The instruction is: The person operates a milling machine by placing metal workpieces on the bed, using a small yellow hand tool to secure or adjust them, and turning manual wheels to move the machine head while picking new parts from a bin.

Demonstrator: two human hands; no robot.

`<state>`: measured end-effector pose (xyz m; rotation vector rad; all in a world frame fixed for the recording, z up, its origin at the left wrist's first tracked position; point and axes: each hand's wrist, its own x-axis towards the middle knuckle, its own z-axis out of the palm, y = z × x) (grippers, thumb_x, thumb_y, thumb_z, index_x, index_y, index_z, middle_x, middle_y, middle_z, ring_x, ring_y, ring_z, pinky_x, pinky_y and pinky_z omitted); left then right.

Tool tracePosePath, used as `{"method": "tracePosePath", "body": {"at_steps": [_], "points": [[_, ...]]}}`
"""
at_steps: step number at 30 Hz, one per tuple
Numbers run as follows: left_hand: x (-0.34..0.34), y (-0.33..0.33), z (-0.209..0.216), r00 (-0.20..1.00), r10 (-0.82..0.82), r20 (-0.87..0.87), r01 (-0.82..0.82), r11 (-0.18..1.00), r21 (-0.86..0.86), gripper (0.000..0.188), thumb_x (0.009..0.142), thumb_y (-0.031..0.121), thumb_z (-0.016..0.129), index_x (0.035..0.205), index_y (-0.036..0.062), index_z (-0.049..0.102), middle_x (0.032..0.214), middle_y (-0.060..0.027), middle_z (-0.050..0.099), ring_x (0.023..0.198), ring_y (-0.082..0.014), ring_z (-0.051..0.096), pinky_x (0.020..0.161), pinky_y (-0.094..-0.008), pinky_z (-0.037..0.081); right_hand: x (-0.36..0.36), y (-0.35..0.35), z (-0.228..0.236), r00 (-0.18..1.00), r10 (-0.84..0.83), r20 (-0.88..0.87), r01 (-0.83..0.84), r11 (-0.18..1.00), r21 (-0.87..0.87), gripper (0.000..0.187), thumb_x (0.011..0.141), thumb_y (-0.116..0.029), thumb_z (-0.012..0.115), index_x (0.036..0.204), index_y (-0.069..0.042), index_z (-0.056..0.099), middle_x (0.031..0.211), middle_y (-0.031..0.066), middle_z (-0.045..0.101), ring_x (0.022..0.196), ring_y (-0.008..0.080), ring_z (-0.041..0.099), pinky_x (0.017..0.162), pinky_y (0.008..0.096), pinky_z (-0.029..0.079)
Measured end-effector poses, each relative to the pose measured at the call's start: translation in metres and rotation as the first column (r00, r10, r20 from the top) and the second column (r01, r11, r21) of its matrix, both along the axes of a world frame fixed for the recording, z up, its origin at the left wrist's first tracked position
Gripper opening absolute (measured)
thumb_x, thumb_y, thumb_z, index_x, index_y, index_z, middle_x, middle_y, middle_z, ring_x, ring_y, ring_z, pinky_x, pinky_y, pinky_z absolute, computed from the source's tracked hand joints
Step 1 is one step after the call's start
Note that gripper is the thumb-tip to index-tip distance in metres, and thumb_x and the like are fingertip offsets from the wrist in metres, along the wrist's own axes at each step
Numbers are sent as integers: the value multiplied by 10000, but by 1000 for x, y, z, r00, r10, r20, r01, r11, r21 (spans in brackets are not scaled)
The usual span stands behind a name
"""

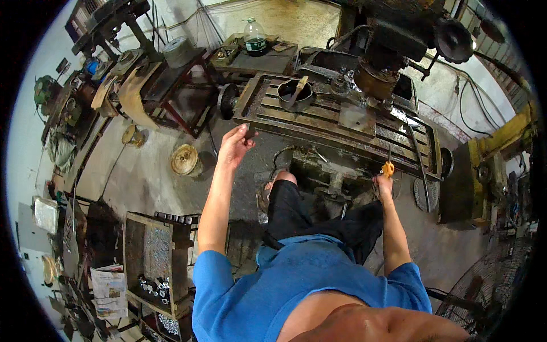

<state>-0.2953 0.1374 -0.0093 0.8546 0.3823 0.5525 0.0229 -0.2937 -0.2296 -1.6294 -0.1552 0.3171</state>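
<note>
My left hand (235,148) is raised in front of the machine table's near left corner. Its fingers are curled and pinched together; whatever they may hold is too small to make out. Lower on the right, my right hand (383,186) is closed round an orange-handled tool (388,169) with a thin dark shaft pointing up, near the table's front edge. The slotted metal machine table (273,117) lies beyond both hands. On it stands a dark pot (303,101) with a brush (298,91) leaning inside. A flat metal plate (357,118) lies under the machine's head (377,77).
A round handwheel (229,101) sits at the table's left end. A long dark bar (420,154) slants across its right end. On the floor at left stand a bucket (185,161) and a small can (133,135). A parts tray (156,251) is behind my left arm; a fan cage (484,285) is at right.
</note>
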Motion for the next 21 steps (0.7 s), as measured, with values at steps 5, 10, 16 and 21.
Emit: {"method": "tracePosePath", "body": {"at_steps": [5, 10, 16, 21], "points": [[-4, -2, 4, 996, 32, -88, -16, 984, 176, 286, 777, 103, 646, 1001, -18, 516, 837, -104, 600, 613, -119, 517, 574, -265, 448, -36, -8, 81, 993, 78, 88, -97, 967, 237, 319, 686, -26, 522, 1005, -6, 508, 821, 56, 556, 410, 126, 461, 385, 244, 384], [8, -8, -7, 991, 89, -102, -53, 949, 310, 337, 752, 37, 643, 1050, -49, 512, 843, -92, 600, 681, -132, 563, 568, -258, 460, -93, 27, 211, 686, 567, 456, -565, 810, -157, 505, 574, -49, 552, 1078, -23, 523, 979, 90, 572, 595, 178, 573, 525, 302, 458], [18, -20, -8, 855, 486, -181, 74, 232, 970, 375, 676, -30, 647, 1033, -43, 532, 856, -132, 578, 702, -218, 583, 608, -307, 474, -171, 153, 258, 370, 897, 244, -222, 340, -914, 359, 547, -287, 565, 786, -23, 609, 724, 203, 605, 703, 357, 595, 648, 406, 484], [2, -11, -7, 812, 566, -146, 162, 22, 987, 422, 636, 15, 680, 1033, -21, 540, 876, -177, 573, 735, -311, 578, 636, -364, 458, -194, 192, 246, 347, 870, 351, -280, 453, -846, 306, 519, -286, 572, 641, -11, 627, 655, 216, 591, 657, 363, 596, 621, 418, 486]]}}
